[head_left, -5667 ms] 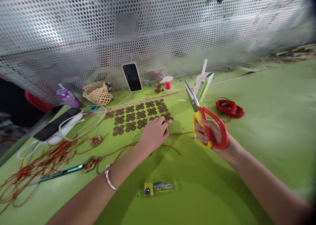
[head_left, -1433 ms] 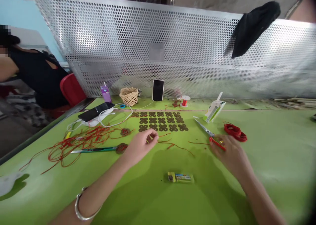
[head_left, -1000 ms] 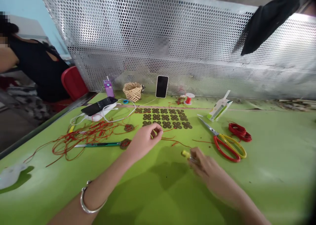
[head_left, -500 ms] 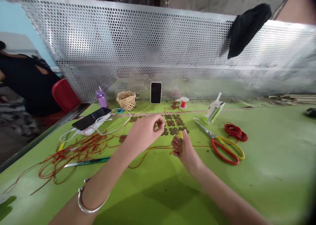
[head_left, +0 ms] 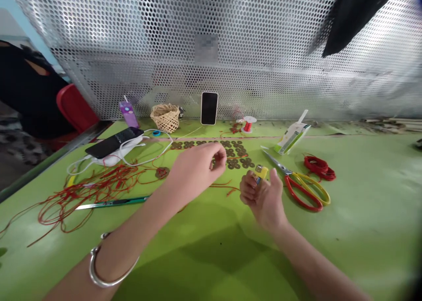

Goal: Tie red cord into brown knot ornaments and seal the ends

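My right hand [head_left: 263,197] is wrapped round a yellow lighter [head_left: 260,172], its metal top pointing up and the thumb raised beside it. Bent over at the centre, my left hand [head_left: 202,164] has thumb and index finger pinched together; a red cord end [head_left: 242,156] sticks out to the right near that pinch, but what the fingertips hold is hidden. Behind the left hand lie rows of dark coin-like pieces [head_left: 233,163]. A loose red cord [head_left: 220,185] runs over the table between the hands. One round piece with red cord [head_left: 162,173] rests left of the left hand.
Scissors [head_left: 306,191], a red cord bundle [head_left: 319,167] and a small box [head_left: 292,138] are on the right. Tangled red cords [head_left: 95,186], a cutter knife [head_left: 114,202] and a phone [head_left: 114,143] lie left. Behind stand a basket [head_left: 165,118], another phone [head_left: 209,108] and a spool [head_left: 248,124].
My right hand has moved right, away from my left hand, and turned its palm up with the lighter. My left hand stays pinched near the centre. The view has tilted down.
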`<state>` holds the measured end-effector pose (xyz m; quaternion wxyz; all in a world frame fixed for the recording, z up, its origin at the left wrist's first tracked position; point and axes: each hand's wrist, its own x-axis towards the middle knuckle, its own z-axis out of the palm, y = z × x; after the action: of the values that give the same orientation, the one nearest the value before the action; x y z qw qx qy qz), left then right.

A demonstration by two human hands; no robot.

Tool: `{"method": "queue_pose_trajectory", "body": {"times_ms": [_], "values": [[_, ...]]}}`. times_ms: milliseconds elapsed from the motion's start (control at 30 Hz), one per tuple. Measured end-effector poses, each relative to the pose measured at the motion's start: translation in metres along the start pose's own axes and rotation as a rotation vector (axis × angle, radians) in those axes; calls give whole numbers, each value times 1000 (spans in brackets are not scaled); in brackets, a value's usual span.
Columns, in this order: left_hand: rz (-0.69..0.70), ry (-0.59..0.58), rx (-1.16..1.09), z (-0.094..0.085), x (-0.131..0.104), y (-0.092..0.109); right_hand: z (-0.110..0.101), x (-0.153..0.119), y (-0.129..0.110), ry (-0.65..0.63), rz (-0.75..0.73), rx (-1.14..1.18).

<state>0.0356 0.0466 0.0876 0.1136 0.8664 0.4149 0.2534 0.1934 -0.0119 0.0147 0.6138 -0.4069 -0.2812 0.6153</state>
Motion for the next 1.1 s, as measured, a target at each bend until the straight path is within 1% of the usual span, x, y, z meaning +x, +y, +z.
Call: {"method": "queue_pose_trajectory", "body": {"times_ms": [200, 300, 467, 733, 933, 1100], "values": [[-9, 12, 39, -1, -2, 7, 2, -4, 2, 106, -22, -24], [-6, 8, 61, -2, -3, 11, 3, -5, 3, 123, -28, -40], [23, 38, 87, -4, -4, 12, 3, -2, 5, 143, -44, -70], [25, 24, 96, -4, -4, 13, -4, 2, 13, 132, -68, -96], [44, 54, 107, -5, -4, 12, -5, 2, 15, 112, -67, -139], [42, 27, 111, -4, -4, 14, -5, 2, 14, 103, -64, -148]]}}
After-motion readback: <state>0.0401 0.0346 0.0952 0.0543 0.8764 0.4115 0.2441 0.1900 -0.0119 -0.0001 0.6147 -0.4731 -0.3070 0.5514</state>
